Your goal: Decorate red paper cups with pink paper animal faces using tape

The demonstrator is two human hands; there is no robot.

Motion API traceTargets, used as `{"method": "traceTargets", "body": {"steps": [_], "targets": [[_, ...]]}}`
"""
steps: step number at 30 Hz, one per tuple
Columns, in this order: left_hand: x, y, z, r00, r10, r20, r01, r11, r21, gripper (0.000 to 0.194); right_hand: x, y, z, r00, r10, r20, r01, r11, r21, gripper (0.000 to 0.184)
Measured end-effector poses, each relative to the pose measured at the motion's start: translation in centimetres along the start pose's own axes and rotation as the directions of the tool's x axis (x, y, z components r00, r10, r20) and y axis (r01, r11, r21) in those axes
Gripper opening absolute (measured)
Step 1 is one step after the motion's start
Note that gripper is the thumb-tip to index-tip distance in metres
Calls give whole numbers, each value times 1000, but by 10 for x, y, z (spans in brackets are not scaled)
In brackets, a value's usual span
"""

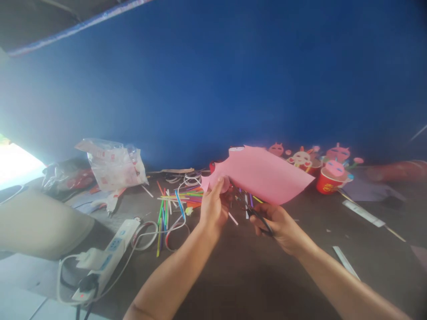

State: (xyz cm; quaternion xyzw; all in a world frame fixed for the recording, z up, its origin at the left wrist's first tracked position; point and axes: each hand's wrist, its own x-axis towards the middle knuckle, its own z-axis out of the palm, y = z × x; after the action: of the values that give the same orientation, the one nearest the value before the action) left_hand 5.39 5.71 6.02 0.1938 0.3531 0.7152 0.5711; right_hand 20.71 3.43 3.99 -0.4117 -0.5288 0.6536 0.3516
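My left hand (215, 206) pinches the left end of a pink sheet of paper (263, 171), thumb on top. That end has a jagged, cut outline. In my right hand (280, 226) is a pair of scissors (256, 218) with dark handles, the fingers in the loops. The blades point up and left to the paper's lower edge, close to my left fingers. Whether the blades are closed on the paper is hard to make out. The sheet is held above the dark table (233, 275) and spreads out to the right.
Colourful sticks (167, 213) lie left of my hands. Nearer stands a white power strip (111, 253) with looping cables. A plastic bag (113, 164) sits at the back left. At the right are a red paper cup (328, 180) with pink cut-out faces and a white strip (363, 213).
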Motion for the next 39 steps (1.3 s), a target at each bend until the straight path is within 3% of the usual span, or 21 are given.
{"method": "traceTargets", "body": {"steps": [33, 39], "targets": [[3, 7, 2, 1000, -22, 4, 22, 998, 55, 24, 1, 2, -8, 999, -37, 17, 37, 999, 31, 35], [1, 7, 2, 998, -1, 58, -5, 996, 95, 25, -1, 1, -10, 998, -47, 29, 44, 996, 78, 34]]}}
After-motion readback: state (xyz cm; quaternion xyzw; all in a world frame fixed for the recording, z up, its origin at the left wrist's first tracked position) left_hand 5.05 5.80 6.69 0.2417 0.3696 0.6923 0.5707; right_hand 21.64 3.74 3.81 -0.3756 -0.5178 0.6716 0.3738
